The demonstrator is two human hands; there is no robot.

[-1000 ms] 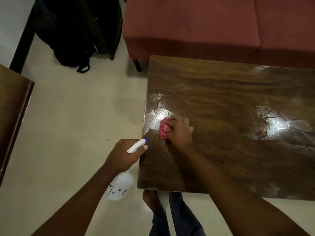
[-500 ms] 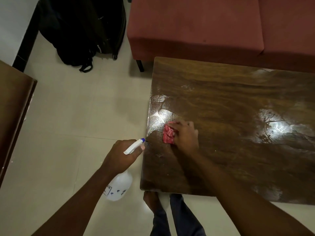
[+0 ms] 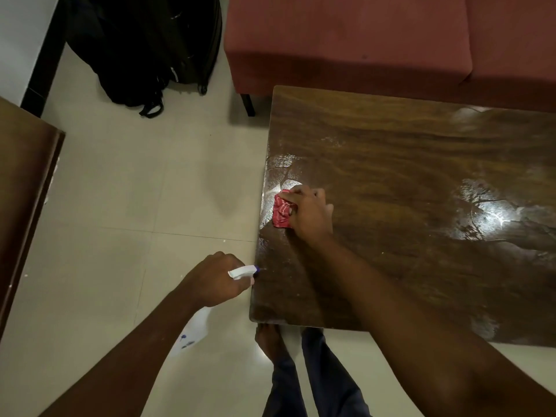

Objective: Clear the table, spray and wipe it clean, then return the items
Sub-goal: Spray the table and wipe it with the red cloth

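Fingers (image 3: pixel 296 192) of the right hand (image 3: pixel 310 213) were curled down over a crumpled red cloth (image 3: pixel 282 212), pressing it flat against the table (image 3: pixel 391 164) close to its left edge. Most of the cloth poked out to the left of the knuckles, and the rest was hidden under the palm. Around it the dark wooden top carried wet, shiny smears, with a bright patch of glare just left of the cloth and another well off toward the right side of the top.

Nearer the camera, the left hand (image 3: pixel 212 281) was closed around the neck of a spray bottle (image 3: pixel 192 332), just beside the table's left edge and over the floor. Its white trigger head (image 3: pixel 242 271) stuck out between the fingers, with the blue nozzle tip pointing at the table edge; the translucent body hung below the wrist, partly covered by the forearm. Whether a finger was squeezing the trigger could not be told.

Below the table's near corner a bare foot (image 3: pixel 269 341) and dark trouser legs stood on the pale tiled floor (image 3: pixel 135 191). A red sofa (image 3: pixel 346 40) ran along the far side of the table, touching or nearly so. A black backpack (image 3: pixel 141 46) rested on the floor to the sofa's left, and the corner of another brown wooden surface (image 3: pixel 24 182) showed at the left border.
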